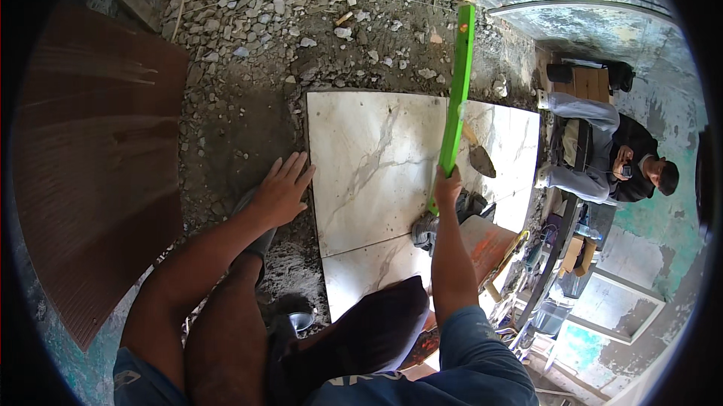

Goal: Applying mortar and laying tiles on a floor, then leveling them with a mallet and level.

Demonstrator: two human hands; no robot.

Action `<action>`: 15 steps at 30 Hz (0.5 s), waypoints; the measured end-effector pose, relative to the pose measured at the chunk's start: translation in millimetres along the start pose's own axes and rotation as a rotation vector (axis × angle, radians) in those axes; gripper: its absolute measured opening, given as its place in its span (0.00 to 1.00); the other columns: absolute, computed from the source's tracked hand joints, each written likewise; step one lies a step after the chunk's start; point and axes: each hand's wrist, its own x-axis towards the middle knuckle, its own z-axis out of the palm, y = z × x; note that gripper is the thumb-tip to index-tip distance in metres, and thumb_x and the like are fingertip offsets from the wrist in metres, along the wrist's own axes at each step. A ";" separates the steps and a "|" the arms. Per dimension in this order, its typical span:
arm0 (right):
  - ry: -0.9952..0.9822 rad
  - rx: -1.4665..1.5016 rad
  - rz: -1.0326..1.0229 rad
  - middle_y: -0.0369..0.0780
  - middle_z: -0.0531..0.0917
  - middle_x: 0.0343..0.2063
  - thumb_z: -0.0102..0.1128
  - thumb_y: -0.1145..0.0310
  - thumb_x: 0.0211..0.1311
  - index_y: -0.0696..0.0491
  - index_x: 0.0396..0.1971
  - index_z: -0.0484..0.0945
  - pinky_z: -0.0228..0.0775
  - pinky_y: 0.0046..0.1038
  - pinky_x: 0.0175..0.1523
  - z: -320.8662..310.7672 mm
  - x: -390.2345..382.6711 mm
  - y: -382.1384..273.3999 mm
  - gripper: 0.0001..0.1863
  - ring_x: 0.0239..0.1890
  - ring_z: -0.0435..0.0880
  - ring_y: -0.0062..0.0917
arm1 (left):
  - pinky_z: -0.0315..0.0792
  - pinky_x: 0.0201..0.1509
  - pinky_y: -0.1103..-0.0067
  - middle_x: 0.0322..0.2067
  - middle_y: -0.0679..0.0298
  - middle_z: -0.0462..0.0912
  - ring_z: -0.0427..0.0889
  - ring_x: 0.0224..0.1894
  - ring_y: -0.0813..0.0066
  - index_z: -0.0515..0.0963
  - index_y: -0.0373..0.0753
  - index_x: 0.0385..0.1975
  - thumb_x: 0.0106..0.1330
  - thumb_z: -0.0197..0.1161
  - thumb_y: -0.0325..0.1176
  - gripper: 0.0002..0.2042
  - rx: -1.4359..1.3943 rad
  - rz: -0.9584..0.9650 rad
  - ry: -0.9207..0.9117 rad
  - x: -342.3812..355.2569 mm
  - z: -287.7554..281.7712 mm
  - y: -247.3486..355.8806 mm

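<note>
A long green spirit level [458, 90] stretches away from me over the marble-patterned tiles [369, 165]. My right hand [449, 186] is closed around its near end. My left hand [285, 189] has its fingers stretched out, the tips at the left edge of the tiles, and holds nothing. Just right of the level lies a trowel [482, 160] with a pointed blade and a light handle. Beside the level's near tip sits a grey crumpled piece, perhaps cloth [425, 231], on the tile.
Broken stone rubble [248, 7] and dark soil border the tiles on the far and left sides. A brown corrugated sheet [98, 172] stands at left. On the right a person [640, 142] sits holding a small device. A reddish board [486, 244] and metal bowl [301, 321] are near me.
</note>
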 end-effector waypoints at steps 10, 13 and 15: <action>-0.019 -0.086 0.000 0.53 0.82 0.37 0.63 0.57 0.59 0.58 0.42 0.76 0.70 0.45 0.45 20.8 60.5 12.5 0.20 0.41 0.80 0.52 | 0.51 0.72 0.58 0.68 0.44 0.54 0.52 0.71 0.49 0.57 0.35 0.67 0.57 0.68 0.42 0.40 -0.043 -0.050 -0.100 -17.5 0.4 -7.7; -0.023 -0.127 -0.039 0.53 0.82 0.37 0.63 0.57 0.59 0.58 0.43 0.76 0.70 0.44 0.46 21.1 62.9 8.2 0.20 0.42 0.80 0.51 | 0.52 0.72 0.59 0.68 0.44 0.55 0.54 0.71 0.49 0.57 0.36 0.68 0.59 0.67 0.43 0.39 -0.030 -0.068 -0.126 -17.8 0.6 -8.6; -0.037 -0.140 -0.003 0.54 0.82 0.38 0.62 0.57 0.59 0.58 0.43 0.77 0.70 0.43 0.46 20.0 63.5 5.6 0.20 0.43 0.80 0.51 | 0.52 0.72 0.59 0.67 0.44 0.55 0.54 0.71 0.50 0.56 0.36 0.68 0.60 0.66 0.44 0.38 -0.017 -0.073 -0.125 -17.3 1.3 -8.9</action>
